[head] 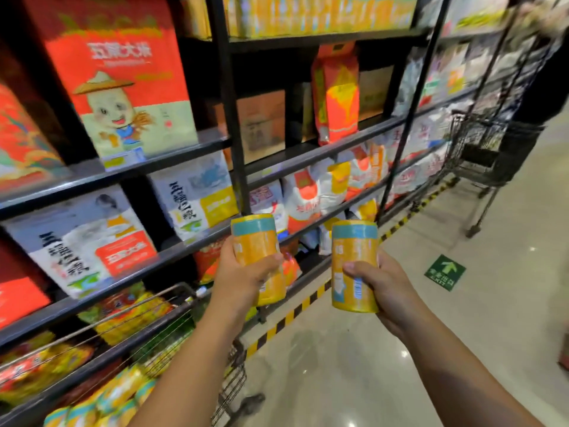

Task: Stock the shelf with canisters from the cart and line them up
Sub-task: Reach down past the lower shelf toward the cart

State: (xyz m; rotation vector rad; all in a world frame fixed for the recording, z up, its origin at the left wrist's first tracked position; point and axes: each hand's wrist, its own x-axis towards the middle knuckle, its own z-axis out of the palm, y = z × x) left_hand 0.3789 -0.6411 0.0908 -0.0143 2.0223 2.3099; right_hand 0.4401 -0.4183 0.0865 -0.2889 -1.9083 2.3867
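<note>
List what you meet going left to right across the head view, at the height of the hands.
White rice bag → left hand gripping one canister → second canister gripped by right hand → green arrow floor sticker.

Top-shelf canisters blurred, edge-cropped.
</note>
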